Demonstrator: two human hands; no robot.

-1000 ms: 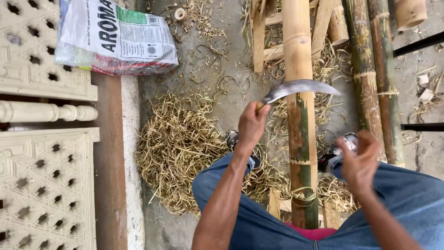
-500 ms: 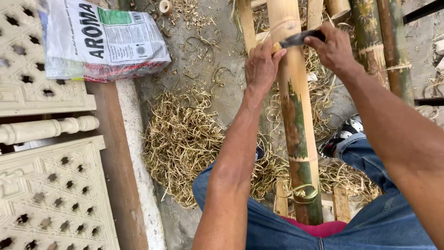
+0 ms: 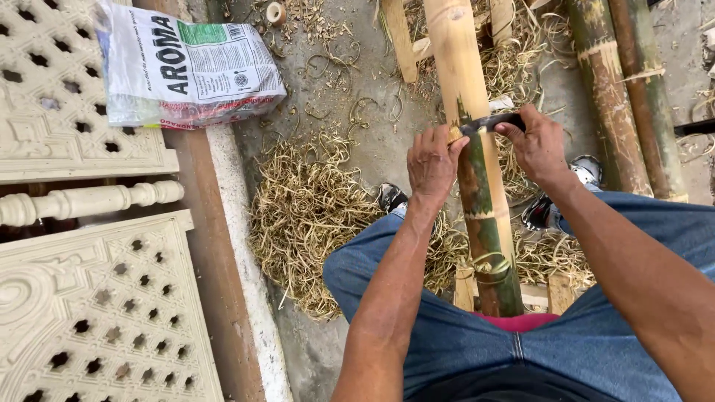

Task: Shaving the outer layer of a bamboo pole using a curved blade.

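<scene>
Between our knees stands a bamboo pole (image 3: 484, 201), leaning away from us. Our left hand (image 3: 432, 165) and right hand (image 3: 538, 145) are each closed around one end of a dark blade (image 3: 488, 123) laid across the pole where green skin meets pale stripped wood. Curled shavings (image 3: 313, 216) lie heaped on the ground beside it, more poles (image 3: 618, 97) to the right, and a printed bag (image 3: 186, 67) farther off.

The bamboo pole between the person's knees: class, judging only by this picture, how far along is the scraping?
Done: the upper part of the bamboo pole is bare and pale, and a heap of curled shavings lies on the ground. In hand: the left hand and right hand hold a blade across the pole, where pale meets green. Left: the green skin below it.
</scene>
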